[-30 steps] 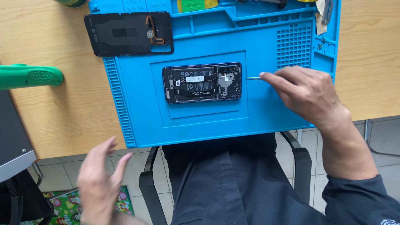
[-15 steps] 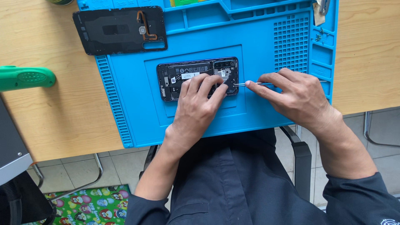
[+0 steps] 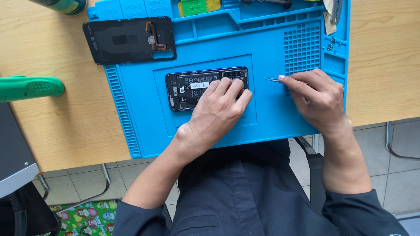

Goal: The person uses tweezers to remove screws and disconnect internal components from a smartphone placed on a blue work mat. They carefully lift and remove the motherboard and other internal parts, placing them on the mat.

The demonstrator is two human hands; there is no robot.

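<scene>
— Both hands busy?
— Yes. Left hand (image 3: pixel 217 114) lies with fingers together on the opened phone (image 3: pixel 205 88), mid blue mat (image 3: pixel 131 118); right hand (image 3: pixel 318 98) pinches tweezers (image 3: pixel 272 79). Yellow-green label (image 3: pixel 194 6) up top.

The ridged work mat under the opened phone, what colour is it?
Bright blue ridged silicone work mat, clearest in the head view.

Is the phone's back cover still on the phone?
No, the black back cover lies apart at the blue mat's top left corner, and the phone is open.
</scene>
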